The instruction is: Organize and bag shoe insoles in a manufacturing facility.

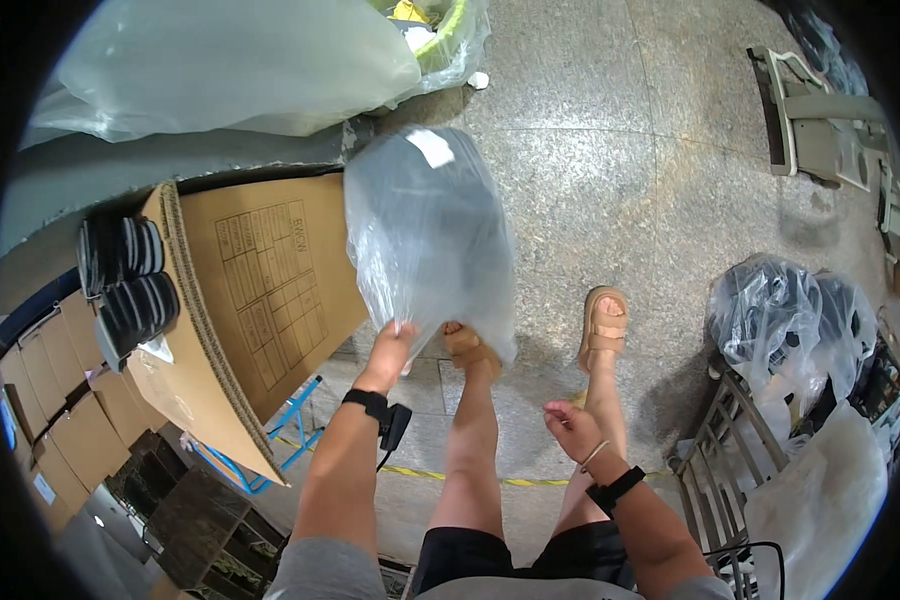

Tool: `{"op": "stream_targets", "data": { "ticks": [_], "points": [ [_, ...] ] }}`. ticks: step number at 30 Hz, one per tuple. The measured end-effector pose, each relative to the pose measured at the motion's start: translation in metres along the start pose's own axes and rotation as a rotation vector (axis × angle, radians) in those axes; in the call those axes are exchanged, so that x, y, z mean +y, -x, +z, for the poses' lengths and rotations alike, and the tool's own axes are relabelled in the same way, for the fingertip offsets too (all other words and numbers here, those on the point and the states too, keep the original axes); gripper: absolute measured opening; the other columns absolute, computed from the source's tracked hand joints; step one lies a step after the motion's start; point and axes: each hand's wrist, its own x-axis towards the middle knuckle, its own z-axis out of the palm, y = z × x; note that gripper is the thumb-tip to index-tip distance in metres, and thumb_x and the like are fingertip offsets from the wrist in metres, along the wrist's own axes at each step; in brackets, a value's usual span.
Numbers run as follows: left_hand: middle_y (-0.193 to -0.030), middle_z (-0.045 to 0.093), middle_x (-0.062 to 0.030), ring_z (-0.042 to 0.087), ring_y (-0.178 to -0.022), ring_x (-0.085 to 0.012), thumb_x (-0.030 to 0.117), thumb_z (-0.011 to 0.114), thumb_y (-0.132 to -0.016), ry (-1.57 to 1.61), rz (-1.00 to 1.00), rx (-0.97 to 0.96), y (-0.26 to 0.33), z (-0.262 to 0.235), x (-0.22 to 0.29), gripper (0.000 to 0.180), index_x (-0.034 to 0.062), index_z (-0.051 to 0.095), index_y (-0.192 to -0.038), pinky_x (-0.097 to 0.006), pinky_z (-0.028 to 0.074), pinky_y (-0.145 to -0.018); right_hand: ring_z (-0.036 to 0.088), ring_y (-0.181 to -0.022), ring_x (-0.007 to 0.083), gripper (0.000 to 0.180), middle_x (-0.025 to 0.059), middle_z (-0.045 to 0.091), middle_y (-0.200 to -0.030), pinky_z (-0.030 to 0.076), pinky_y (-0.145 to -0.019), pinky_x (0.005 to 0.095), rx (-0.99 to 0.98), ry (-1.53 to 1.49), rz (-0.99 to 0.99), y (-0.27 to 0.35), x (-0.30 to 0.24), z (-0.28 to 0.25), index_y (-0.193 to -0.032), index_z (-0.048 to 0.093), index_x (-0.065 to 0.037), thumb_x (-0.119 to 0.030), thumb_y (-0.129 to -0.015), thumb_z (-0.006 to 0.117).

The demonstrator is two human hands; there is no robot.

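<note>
My left hand (395, 350) is closed on the gathered lower edge of a large transparent plastic bag (425, 230). Something dark grey fills the bag, though its kind cannot be made out, and a white label (431, 148) shows near its top. The bag hangs beside a big cardboard box (270, 270) and partly covers my left sandal. Away from the bag, in front of my right leg, my right hand (573, 430) holds nothing, its fingers loosely bent and apart.
Black striped items (135, 275) lie on the box at left. A bin (450, 30) with a yellow-green rim stands at the top. At right, bagged dark items (780, 310) rest by a metal rack (725, 440). Yellow-black tape (530, 482) crosses the floor.
</note>
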Motion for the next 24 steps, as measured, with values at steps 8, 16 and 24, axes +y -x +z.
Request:
{"op": "stream_targets", "data": {
  "ticks": [8,16,24],
  "points": [
    [-0.066,0.047,0.0008,0.042,-0.055,-0.0099,0.03,0.046,-0.086,-0.249,-0.084,0.073,0.04,-0.039,-0.016,0.021,0.0122,0.056,-0.083,-0.026,0.034,-0.043,0.06,-0.071,0.0186,0.02,0.0129,0.063,-0.081,0.047,-0.065,0.0281,0.067,0.066,0.038,0.021,-0.011,-0.024,-0.097,0.056,-0.001,-0.012,-0.08,0.055],
    [-0.074,0.059,-0.014,0.056,-0.073,-0.0259,0.022,0.045,-0.086,-0.68,0.007,0.186,0.042,-0.089,-0.045,0.025,0.0025,0.06,-0.084,-0.034,0.042,-0.07,0.053,-0.092,0.0283,0.022,0.0137,0.058,-0.09,0.04,-0.083,0.0375,0.186,0.574,-0.148,0.037,0.002,-0.044,-0.093,0.058,-0.003,-0.014,-0.074,0.057],
    [-0.093,0.058,-0.0238,0.054,-0.092,-0.0368,0.025,0.043,-0.087,-0.781,0.117,0.192,0.055,-0.08,-0.061,0.03,-0.0013,0.058,-0.092,-0.036,0.04,-0.081,0.04,-0.108,0.0328,0.038,0.0126,0.045,-0.115,0.033,-0.089,0.0455,0.072,0.789,0.216,0.073,0.046,-0.058,-0.105,0.052,-0.009,-0.025,-0.07,0.057]
  ]
}}
